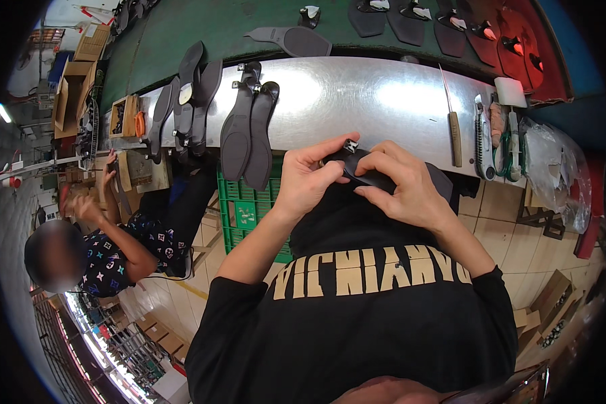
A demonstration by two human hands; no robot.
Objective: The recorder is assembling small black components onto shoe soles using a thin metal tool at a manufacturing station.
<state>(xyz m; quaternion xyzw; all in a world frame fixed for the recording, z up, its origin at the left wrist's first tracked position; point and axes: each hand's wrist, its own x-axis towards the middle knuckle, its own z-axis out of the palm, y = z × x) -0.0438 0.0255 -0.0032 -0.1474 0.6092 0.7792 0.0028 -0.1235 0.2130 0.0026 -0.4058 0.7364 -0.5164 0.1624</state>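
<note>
Over my lap, just off the front edge of the metal bench, I hold a dark sandal [440, 182] lying roughly sideways. My left hand [304, 176] is closed on its left end, thumb and fingers pinching beside a small shiny metal fitting. My right hand [402, 176] grips the black strap area, its fingertips curled in toward the left thumb. The sole's right end sticks out beyond my right hand; the part under my fingers is hidden. Left of my hands, two dark sandal soles [256, 135] with metal fittings overhang the bench edge.
On the metal bench [357, 87] lie an awl [454, 135], a box cutter [482, 138] and green-handled scissors [512, 145], with a clear plastic bag [560, 172] beside them. More sandals line the green belt [202, 27]. A green crate [246, 210] stands below; a co-worker [124, 252] works at left.
</note>
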